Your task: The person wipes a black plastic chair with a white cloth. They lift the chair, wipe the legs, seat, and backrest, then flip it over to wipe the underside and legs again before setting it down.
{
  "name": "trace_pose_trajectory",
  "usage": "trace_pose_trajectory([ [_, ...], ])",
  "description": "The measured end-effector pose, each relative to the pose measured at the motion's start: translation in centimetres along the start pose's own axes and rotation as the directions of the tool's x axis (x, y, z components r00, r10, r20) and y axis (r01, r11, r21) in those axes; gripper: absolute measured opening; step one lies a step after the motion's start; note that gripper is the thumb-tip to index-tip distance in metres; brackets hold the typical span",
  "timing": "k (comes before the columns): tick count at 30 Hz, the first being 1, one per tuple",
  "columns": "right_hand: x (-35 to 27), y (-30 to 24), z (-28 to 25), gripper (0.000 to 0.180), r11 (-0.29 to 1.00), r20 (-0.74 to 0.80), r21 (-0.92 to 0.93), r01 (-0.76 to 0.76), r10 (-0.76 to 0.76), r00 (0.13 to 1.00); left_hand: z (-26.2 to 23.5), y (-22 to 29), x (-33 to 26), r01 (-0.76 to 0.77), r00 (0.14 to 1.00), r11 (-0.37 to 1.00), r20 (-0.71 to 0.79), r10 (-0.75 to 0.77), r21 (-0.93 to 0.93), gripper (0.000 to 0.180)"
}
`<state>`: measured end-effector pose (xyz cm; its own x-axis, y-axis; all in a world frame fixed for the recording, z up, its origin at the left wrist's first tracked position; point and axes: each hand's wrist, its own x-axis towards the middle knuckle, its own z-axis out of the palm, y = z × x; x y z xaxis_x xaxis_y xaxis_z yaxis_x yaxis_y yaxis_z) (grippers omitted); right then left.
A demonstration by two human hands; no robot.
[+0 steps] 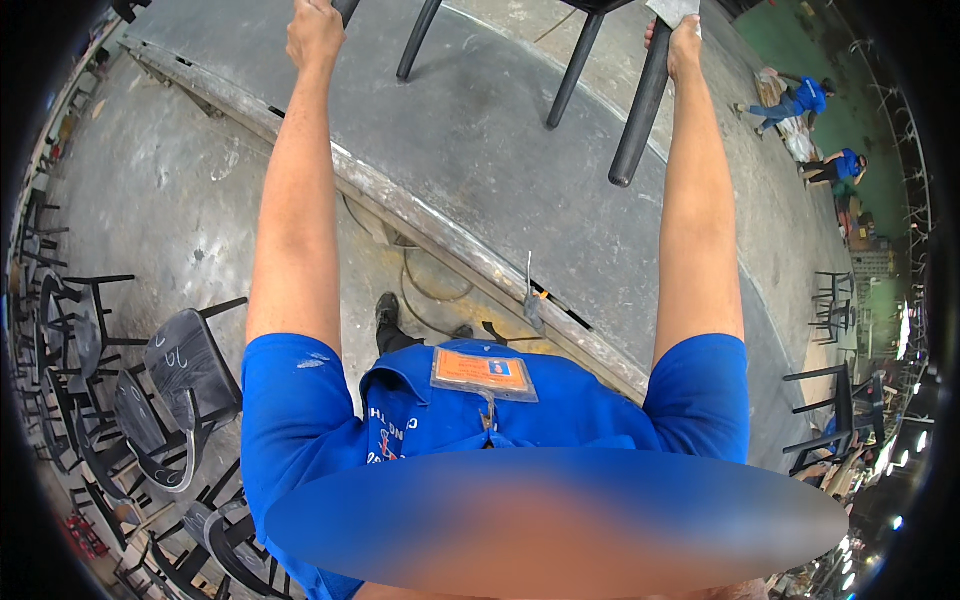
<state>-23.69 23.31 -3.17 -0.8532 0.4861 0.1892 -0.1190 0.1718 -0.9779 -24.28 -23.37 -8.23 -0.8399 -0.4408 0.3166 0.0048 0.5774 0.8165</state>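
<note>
At the top edge, a black chair (590, 5) stands over a grey worktable (450, 130), mostly cut off, with its round tapered legs in view. My right hand (685, 45) is closed around one chair leg (640, 120), fingertips showing on its far side. A pale grey sheet (674, 9), like sandpaper or cloth, lies between that hand and the leg; its kind is unclear. My left hand (316, 35), fingers curled, grips another black leg (345, 8), of which only a short end shows. Both arms reach straight forward.
Several black chairs (190, 360) crowd the floor at the left, some with chalk-like marks. More dark chair frames (840, 405) stand at the right. A metal clamp-like tool (533, 300) sits at the table's near edge, with a hose (430, 290) below. Two people (800, 100) are at the far right.
</note>
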Motion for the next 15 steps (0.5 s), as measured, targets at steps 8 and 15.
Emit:
trace_pose_trajectory([
  [8, -3.7, -1.2, -0.4, 0.072, 0.961, 0.160, 0.274, -0.032, -0.013, 0.987, 0.3, -1.8, 0.1, 0.029, 0.994, 0.998, -0.101, -0.035, -0.061, 0.048],
  [15, -4.7, 1.1, 1.0, 0.064, 0.991, -0.067, 0.122, -0.054, 0.062, 0.996, -0.6, -3.0, -1.6, 0.010, 0.987, 0.991, -0.155, -0.032, -0.136, 0.047],
])
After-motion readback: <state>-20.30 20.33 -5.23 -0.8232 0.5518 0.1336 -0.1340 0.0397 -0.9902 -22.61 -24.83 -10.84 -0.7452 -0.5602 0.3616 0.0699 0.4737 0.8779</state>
